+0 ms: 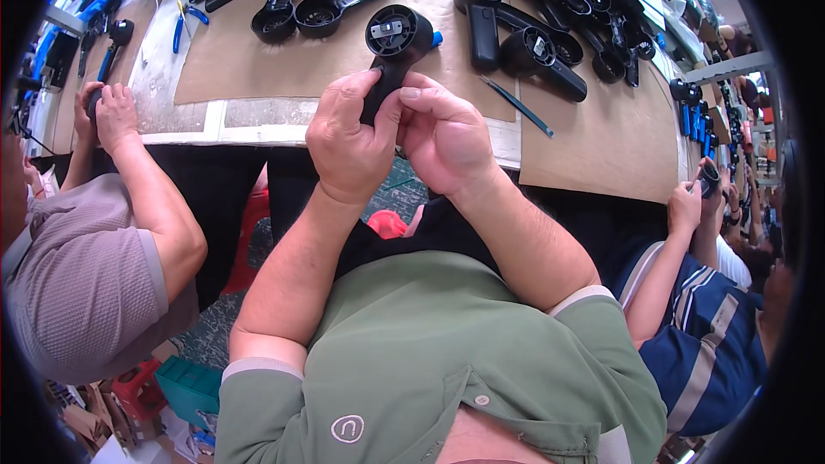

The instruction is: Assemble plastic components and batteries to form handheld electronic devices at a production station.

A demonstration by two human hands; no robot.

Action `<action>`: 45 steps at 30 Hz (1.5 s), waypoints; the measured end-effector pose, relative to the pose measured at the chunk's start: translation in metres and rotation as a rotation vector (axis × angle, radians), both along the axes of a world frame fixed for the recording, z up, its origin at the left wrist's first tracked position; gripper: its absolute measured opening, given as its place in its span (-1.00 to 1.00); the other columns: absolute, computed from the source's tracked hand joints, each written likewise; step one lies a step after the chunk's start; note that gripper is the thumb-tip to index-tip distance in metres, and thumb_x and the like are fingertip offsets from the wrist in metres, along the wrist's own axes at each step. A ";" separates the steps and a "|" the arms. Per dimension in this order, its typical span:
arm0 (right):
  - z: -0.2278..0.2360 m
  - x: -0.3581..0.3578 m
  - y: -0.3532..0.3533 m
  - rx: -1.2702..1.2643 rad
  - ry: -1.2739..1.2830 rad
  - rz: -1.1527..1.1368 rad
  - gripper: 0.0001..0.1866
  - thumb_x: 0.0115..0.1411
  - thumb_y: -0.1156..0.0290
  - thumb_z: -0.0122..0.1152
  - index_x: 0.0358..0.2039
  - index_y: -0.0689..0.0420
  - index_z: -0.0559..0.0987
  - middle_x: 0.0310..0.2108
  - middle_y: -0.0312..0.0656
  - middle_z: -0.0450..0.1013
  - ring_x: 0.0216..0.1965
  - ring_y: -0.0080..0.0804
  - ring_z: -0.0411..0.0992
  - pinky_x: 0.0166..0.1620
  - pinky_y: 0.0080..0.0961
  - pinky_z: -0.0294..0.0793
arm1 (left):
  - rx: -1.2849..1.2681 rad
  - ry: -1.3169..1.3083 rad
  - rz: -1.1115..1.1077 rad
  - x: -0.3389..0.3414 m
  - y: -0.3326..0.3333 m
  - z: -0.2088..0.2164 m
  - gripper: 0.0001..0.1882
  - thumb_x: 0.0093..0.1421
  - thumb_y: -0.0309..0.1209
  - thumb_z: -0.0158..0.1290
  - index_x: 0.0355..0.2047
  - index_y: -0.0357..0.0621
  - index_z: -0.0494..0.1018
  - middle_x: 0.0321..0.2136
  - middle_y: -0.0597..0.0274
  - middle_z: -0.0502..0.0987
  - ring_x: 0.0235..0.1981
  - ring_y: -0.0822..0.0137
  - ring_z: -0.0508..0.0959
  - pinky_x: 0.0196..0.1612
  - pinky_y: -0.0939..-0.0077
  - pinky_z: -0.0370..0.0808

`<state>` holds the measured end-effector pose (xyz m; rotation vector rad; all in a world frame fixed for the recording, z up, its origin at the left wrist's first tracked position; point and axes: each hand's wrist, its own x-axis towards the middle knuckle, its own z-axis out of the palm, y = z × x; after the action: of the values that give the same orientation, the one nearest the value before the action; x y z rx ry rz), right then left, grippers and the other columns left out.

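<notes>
Above the table's front edge I hold a black handheld fan (pixel 400 43) upright, its round head up. A small silvery plate shows inside the head. My left hand (pixel 351 133) is closed on the handle, thumb along its side. My right hand (pixel 449 133) pinches the handle from the other side, thumb and fingers meeting near its lower part. The lower end of the handle is hidden by my fingers. Just behind the fan head a bit of a blue thing (pixel 436 39) sticks out; its kind is hidden.
Brown cardboard (pixel 232 77) covers the table. Several black fan shells (pixel 318 13) lie across the back, others (pixel 533 51) to the right. A teal-handled screwdriver-like tool (pixel 524 112) lies at right, blue-handled pliers (pixel 179 30) at left. Co-workers sit on both sides, their hands (pixel 116 116) busy.
</notes>
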<state>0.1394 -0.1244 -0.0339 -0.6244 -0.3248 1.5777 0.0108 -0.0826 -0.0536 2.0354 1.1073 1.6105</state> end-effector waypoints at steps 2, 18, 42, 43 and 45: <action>-0.003 0.001 0.001 0.006 0.003 0.002 -0.60 0.40 0.50 0.02 0.19 0.33 0.54 -0.06 -0.08 0.61 -0.10 -0.43 0.52 0.05 -0.56 0.39 | 0.020 -0.001 -0.004 0.000 0.000 0.000 -0.60 0.15 -0.53 0.41 0.01 -0.17 0.63 -0.23 0.16 0.71 -0.34 0.25 0.65 -0.21 0.40 0.62; 0.004 0.000 0.002 0.023 -0.031 0.046 -0.58 0.38 0.55 0.05 0.23 0.34 0.53 -0.01 -0.07 0.59 -0.06 -0.43 0.52 0.09 -0.55 0.42 | -0.077 0.004 0.005 -0.002 -0.002 0.000 -0.59 0.13 -0.50 0.40 0.01 -0.17 0.64 -0.18 0.06 0.71 -0.31 0.11 0.69 -0.22 0.33 0.65; 0.033 0.022 0.007 0.235 -1.398 -0.334 -0.77 0.34 0.53 0.32 -0.02 0.29 0.71 -0.25 -0.25 0.65 -0.38 -0.62 0.49 -0.33 -0.69 0.47 | -1.162 -0.940 -0.487 -0.022 0.007 0.035 -0.66 0.64 -0.35 -0.14 0.17 -0.43 0.36 -0.16 -0.19 0.65 -0.32 0.13 0.74 -0.31 0.38 0.74; 0.030 0.023 0.009 0.219 -1.379 -0.310 -0.77 0.33 0.54 0.32 -0.03 0.29 0.71 -0.25 -0.25 0.66 -0.37 -0.61 0.49 -0.33 -0.67 0.48 | -1.175 -0.944 -0.470 -0.024 0.008 0.035 -0.66 0.64 -0.34 -0.14 0.17 -0.43 0.36 -0.15 -0.20 0.65 -0.33 0.11 0.74 -0.31 0.36 0.74; 0.023 0.025 0.017 0.191 -1.343 -0.259 -0.78 0.31 0.55 0.32 -0.05 0.28 0.72 -0.25 -0.23 0.66 -0.37 -0.59 0.50 -0.33 -0.65 0.49 | -1.197 -0.955 -0.435 -0.027 0.012 0.033 -0.65 0.64 -0.33 -0.15 0.17 -0.43 0.35 -0.13 -0.24 0.65 -0.34 0.07 0.74 -0.30 0.32 0.76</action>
<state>0.1642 -0.1077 -0.0113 -1.4430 -1.2971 0.6590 -0.0160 -0.0706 -0.0201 0.5354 0.7954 0.9982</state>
